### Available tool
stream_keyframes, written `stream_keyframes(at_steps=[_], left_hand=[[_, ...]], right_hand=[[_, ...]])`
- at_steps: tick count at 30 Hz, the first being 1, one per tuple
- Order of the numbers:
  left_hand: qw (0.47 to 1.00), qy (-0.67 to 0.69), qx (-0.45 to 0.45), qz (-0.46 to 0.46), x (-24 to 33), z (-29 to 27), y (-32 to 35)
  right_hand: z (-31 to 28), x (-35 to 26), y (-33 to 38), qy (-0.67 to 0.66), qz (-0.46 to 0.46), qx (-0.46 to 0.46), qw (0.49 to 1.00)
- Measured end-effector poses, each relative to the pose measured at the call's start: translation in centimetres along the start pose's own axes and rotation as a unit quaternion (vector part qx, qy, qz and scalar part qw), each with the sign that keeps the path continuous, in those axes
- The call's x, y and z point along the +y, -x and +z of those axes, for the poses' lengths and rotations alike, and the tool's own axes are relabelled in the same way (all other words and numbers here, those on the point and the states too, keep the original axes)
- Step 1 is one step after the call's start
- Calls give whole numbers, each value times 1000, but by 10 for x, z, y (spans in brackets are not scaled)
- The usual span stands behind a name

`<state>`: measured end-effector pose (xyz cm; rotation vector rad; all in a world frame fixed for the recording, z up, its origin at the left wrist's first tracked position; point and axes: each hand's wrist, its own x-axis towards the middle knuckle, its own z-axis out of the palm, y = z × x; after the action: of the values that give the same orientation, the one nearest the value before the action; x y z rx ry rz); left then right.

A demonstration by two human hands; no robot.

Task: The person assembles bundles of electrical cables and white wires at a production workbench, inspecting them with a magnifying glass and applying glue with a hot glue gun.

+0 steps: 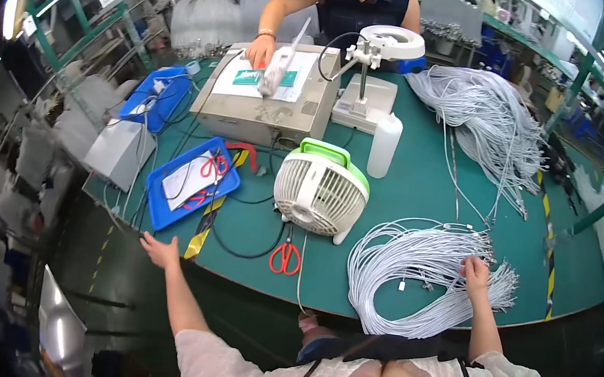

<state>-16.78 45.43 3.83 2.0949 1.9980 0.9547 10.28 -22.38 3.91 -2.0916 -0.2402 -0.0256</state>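
Note:
My left hand (161, 251) reaches out at the table's front left edge, fingers spread and nothing held. Nearest to it is a blue tray (157, 205) with paper and red-handled tools in it. On the right, my right hand (477, 277) has its fingers closed on the ends of a looped bundle of white cables (371, 271). Its fingertips are partly hidden, so how many cables they grip does not show. Small connectors (485, 247) stick out around that hand. Red-handled scissors (285, 257) lie between my two hands, in front of a small fan.
The white and green fan (320, 191) stands mid-table beside a white bottle (384, 146). Behind are a beige box (251, 116) and a magnifier lamp (391, 42). More white cables (481, 119) lie far right. Across the table, a person's hand (260, 51) rests on the box.

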Motion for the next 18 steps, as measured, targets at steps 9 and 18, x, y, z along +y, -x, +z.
stream_keyframes(at_steps=[9,18], left_hand=[[975,87,-174,111,-52,57,-89],[980,-37,-126,147,-109,53,-139]], right_hand=[[19,86,-8,-58,188,196,961],[19,139,-22,26,182,215,959]])
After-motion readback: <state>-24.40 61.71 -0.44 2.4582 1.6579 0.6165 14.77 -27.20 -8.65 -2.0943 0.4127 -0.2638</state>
